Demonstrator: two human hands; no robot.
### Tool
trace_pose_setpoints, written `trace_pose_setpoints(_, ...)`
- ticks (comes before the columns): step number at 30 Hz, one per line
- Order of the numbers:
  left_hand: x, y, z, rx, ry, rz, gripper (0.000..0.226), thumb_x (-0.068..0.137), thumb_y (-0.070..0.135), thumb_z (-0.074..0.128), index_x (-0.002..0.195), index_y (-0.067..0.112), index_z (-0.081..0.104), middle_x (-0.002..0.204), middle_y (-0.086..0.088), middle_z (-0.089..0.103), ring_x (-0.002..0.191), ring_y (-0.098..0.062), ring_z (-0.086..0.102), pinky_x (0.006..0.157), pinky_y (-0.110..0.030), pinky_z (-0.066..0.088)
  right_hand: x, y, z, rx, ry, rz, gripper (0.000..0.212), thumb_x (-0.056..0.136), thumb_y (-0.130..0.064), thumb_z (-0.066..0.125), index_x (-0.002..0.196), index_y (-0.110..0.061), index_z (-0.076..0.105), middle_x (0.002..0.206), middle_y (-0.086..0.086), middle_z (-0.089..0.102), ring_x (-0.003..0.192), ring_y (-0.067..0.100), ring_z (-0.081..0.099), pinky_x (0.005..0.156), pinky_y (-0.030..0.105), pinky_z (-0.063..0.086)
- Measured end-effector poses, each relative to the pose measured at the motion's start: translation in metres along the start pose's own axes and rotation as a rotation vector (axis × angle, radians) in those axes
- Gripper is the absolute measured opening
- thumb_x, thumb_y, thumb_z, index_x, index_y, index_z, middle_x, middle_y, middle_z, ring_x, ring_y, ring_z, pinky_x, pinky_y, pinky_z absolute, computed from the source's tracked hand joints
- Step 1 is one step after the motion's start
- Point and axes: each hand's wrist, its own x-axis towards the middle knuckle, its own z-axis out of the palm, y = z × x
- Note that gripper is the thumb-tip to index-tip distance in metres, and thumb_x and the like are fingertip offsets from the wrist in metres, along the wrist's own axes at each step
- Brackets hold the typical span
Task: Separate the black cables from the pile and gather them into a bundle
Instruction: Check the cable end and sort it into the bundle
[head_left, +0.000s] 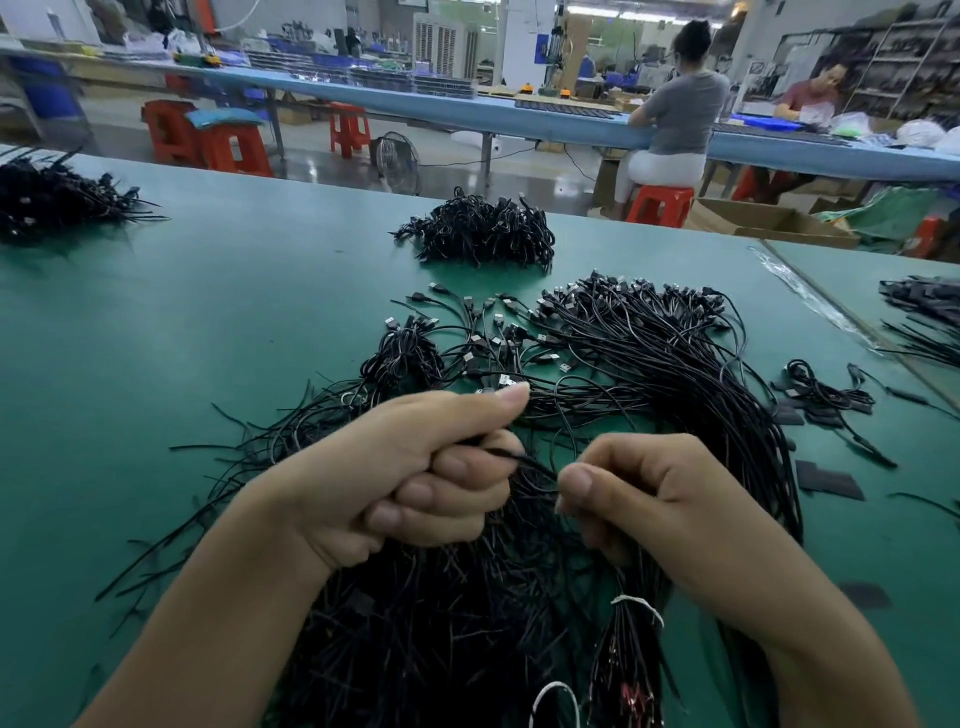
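Left hand (415, 467) fisted round black cables (649, 364); right hand (649, 493) pinches 1 strand. Thin, limp, light, tangle-prone; grip mid-length.

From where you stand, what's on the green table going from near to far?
White-tied bundle, left hand beside right hand, spread cables with USB plugs, far heap of black cables.

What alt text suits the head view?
A left hand grips and a right hand pinches a thin black cable stretched between them, above a loose pile of black cables on a green table. Another black cable heap lies farther back.
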Motion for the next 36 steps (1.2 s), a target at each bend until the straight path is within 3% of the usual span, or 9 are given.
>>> trace_pose_setpoints(3, 0.001, -0.002, 0.003, -0.157, -0.111, -0.011, 0.053, 0.097, 0.042, 0.049, 0.051, 0.021, 0.033, 0.039, 0.011, 0.032, 0.028, 0.001, 0.022, 0.031, -0.009, 0.017, 0.002, -0.005, 0.001, -0.038, 0.144, -0.154, 0.029, 0.087, -0.052, 0.063, 0.074, -0.027, 0.070, 0.055, -0.011, 0.055, 0.049, 0.001, 0.043, 0.047, 0.015, 0.035)
trace_pose_setpoints(7, 0.004, -0.010, 0.011, -0.121, -0.295, 0.005, 0.056, 0.100, 0.045, 0.048, 0.055, 0.019, 0.029, 0.041, 0.013, 0.033, 0.030, -0.001, 0.017, 0.032, -0.013, 0.014, 0.001, -0.022, 0.013, 0.115, 0.398, -0.339, 0.022, 0.089, -0.041, 0.063, 0.074, -0.026, 0.067, 0.054, -0.009, 0.052, 0.049, 0.007, 0.040, 0.043, 0.020, 0.034)
trace_pose_setpoints(12, 0.005, -0.011, 0.013, -0.009, -0.469, 0.164, 0.058, 0.103, 0.042, 0.044, 0.053, 0.013, 0.036, 0.040, 0.004, 0.028, 0.031, -0.004, 0.024, 0.036, -0.012, 0.018, -0.013, -0.052, 0.028, 0.173, 0.355, -0.526, 0.023, 0.089, -0.044, 0.064, 0.075, -0.026, 0.064, 0.056, -0.019, 0.049, 0.046, 0.001, 0.041, 0.042, 0.021, 0.035)
trace_pose_setpoints(16, 0.001, -0.011, 0.008, -0.101, -0.396, 0.234, 0.052, 0.105, 0.036, 0.044, 0.055, 0.021, 0.034, 0.043, 0.008, 0.029, 0.031, -0.004, 0.019, 0.034, -0.017, 0.014, -0.013, -0.047, 0.019, 0.095, 0.363, -0.438, 0.026, 0.088, -0.045, 0.064, 0.077, -0.023, 0.068, 0.051, -0.007, 0.049, 0.040, 0.006, 0.038, 0.037, 0.019, 0.032)
trace_pose_setpoints(22, 0.007, -0.012, 0.009, -0.351, -0.390, 0.170, 0.050, 0.105, 0.036, 0.043, 0.059, 0.016, 0.045, 0.045, 0.003, 0.040, 0.033, -0.005, 0.031, 0.035, -0.011, 0.027, 0.009, -0.008, 0.021, 0.089, 0.374, -0.183, 0.023, 0.084, -0.048, 0.062, 0.076, -0.027, 0.067, 0.048, -0.013, 0.046, 0.042, 0.001, 0.035, 0.039, 0.014, 0.029)
trace_pose_setpoints(26, 0.014, -0.007, 0.010, -0.446, -0.204, 0.221, 0.051, 0.100, 0.034, 0.036, 0.070, 0.004, 0.064, 0.056, -0.005, 0.057, 0.041, -0.009, 0.054, 0.037, -0.017, 0.044, 0.015, 0.007, 0.026, -0.005, 0.354, -0.148, 0.034, 0.091, -0.058, 0.058, 0.077, -0.028, 0.067, 0.054, -0.008, 0.048, 0.048, 0.004, 0.035, 0.042, 0.023, 0.027)
trace_pose_setpoints(30, 0.025, -0.014, 0.011, -0.265, 0.237, 0.363, 0.049, 0.095, 0.035, 0.042, 0.082, 0.007, 0.080, 0.071, -0.007, 0.072, 0.057, -0.013, 0.067, 0.051, -0.018, 0.053, 0.016, 0.008, 0.030, -0.117, 0.184, -0.095, 0.025, 0.098, -0.026, 0.058, 0.077, -0.034, 0.067, 0.056, -0.004, 0.052, 0.050, 0.006, 0.038, 0.045, 0.029, 0.033)
trace_pose_setpoints(33, 0.032, -0.021, 0.006, -0.228, 0.277, 0.515, 0.047, 0.097, 0.035, 0.044, 0.110, 0.001, 0.074, 0.107, -0.017, 0.074, 0.095, -0.023, 0.073, 0.078, -0.024, 0.058, 0.014, 0.005, 0.032, -0.263, 0.050, -0.019, 0.035, 0.099, -0.031, 0.056, 0.066, -0.040, 0.059, 0.050, -0.009, 0.046, 0.044, 0.004, 0.034, 0.042, 0.023, 0.030)
trace_pose_setpoints(36, 0.036, -0.025, -0.002, -0.128, 0.436, 0.604, 0.044, 0.098, 0.032, 0.044, 0.118, 0.001, 0.067, 0.116, -0.016, 0.071, 0.109, -0.027, 0.069, 0.087, -0.026, 0.056, 0.010, 0.002, 0.032, -0.325, -0.077, 0.047, 0.026, 0.100, -0.036, 0.054, 0.077, -0.029, 0.062, 0.052, -0.005, 0.048, 0.044, 0.009, 0.037, 0.043, 0.027, 0.033)
